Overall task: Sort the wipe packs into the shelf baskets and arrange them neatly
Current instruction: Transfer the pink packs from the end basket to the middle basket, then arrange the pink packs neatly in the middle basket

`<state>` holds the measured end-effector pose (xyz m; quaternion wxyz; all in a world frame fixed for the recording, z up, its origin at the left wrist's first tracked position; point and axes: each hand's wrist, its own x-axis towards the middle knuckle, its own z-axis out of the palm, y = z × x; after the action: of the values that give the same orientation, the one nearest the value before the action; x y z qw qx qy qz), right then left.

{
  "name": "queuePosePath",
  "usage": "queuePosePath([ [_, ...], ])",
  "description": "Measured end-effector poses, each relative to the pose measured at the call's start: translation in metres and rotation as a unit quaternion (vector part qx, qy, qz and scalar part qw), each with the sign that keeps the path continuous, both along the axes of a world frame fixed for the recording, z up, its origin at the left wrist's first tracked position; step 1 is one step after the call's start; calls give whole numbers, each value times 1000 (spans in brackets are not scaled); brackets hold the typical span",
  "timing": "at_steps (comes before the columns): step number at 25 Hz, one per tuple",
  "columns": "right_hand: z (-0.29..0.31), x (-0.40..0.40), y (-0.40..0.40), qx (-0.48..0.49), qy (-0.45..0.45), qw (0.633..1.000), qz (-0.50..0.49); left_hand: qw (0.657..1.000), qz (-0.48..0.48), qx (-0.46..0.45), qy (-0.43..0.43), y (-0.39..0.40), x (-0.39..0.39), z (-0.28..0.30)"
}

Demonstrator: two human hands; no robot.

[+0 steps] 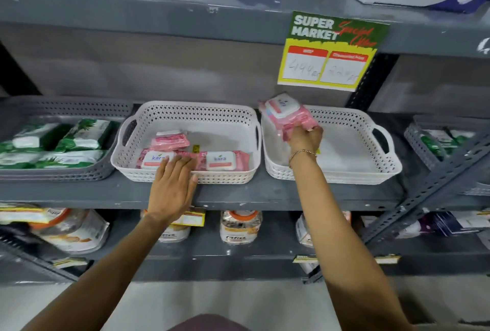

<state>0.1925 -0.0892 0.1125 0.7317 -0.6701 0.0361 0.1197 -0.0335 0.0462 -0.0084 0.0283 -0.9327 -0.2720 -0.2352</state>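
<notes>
Two white perforated baskets stand side by side on the grey shelf. The middle basket (191, 112) holds three pink wipe packs (228, 161) with white lids. My left hand (173, 182) lies flat over its front rim, fingers spread, touching the front left pack (156, 159). My right hand (305, 139) grips a stack of pink wipe packs (287, 116), tilted, above the left end of the right basket (366, 123). Apart from that stack, the right basket looks empty.
A grey basket (66, 108) at the left holds green wipe packs (84, 134). Another grey basket (424, 142) with green packs sits at the far right behind a slanted metal brace (437, 179). A price sign (331, 52) hangs from the shelf above. Jars (240, 227) stand on the lower shelf.
</notes>
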Motion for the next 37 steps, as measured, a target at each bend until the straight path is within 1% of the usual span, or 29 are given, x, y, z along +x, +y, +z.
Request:
queuePosePath([
  [2, -14, -7, 33, -36, 1, 997, 64, 1000, 30, -5, -4, 22, -25, 0],
  [4, -23, -20, 62, -67, 36, 988, 138, 1000, 25, -12, -4, 32, -38, 0],
  [7, -24, -42, 80, -133, 53, 965, 219, 1000, 9, -20, -3, 39, -50, 2],
  [9, -25, -53, 83, -156, 56, 945, 283, 998, 2, -47, -29, 36, -49, 5],
  [10, -28, -58, 89, -168, 53, 943, 284, 996, -3, -68, -55, 36, -51, 7],
  [11, -25, -64, 92, -178, 44, 948, 260, 993, -7, -89, -84, 36, -52, 10],
  [13, -21, -73, 97, -212, -2, 954, 214, 983, -11, -124, -133, 42, -55, 21],
  [14, -17, -84, 97, -200, -20, 954, 224, 979, -5, -139, -152, 49, -51, 31],
  [15, -15, -101, 97, -164, -11, 951, 261, 974, 7, -159, -160, 60, -43, 41],
  [16, -14, -121, 99, -127, 7, 943, 307, 971, 17, -182, -151, 76, -31, 52],
  [17, -16, -140, 105, -102, 23, 935, 339, 971, 26, -203, -121, 95, -17, 64],
  [19, -20, -170, 122, -68, 39, 933, 352, 966, 32, -256, -28, 128, 11, 80],
  [21, -20, -183, 138, -80, 19, 931, 356, 946, 17, -320, 55, 147, 32, 86],
  [22, -20, -183, 145, -102, 11, 925, 366, 931, 13, -353, 89, 151, 38, 86],
  [24, -22, -177, 155, -145, -5, 909, 390, 903, 45, -397, 159, 155, 43, 84],
  [25, -21, -172, 159, -171, -13, 902, 397, 897, 61, -399, 181, 156, 44, 82],
  [26, -23, -165, 164, -202, -17, 894, 400, 896, 70, -397, 185, 156, 43, 80],
  [27, -25, -157, 170, -229, -17, 887, 400, 894, 71, -407, 171, 155, 43, 79],
  [29, -25, -139, 175, -270, -24, 875, 400, 892, 71, -432, 115, 152, 44, 78],
  [32, -25, -117, 173, -291, -59, 860, 415, 920, 93, -376, 60, 143, 40, 77],
  [34, -33, -114, 177, -305, -63, 842, 441, 924, 113, -360, 67, 141, 27, 68],
  [37, -34, -117, 168, -355, -120, 818, 437, 919, 144, -359, 79, 134, 16, 67],
])
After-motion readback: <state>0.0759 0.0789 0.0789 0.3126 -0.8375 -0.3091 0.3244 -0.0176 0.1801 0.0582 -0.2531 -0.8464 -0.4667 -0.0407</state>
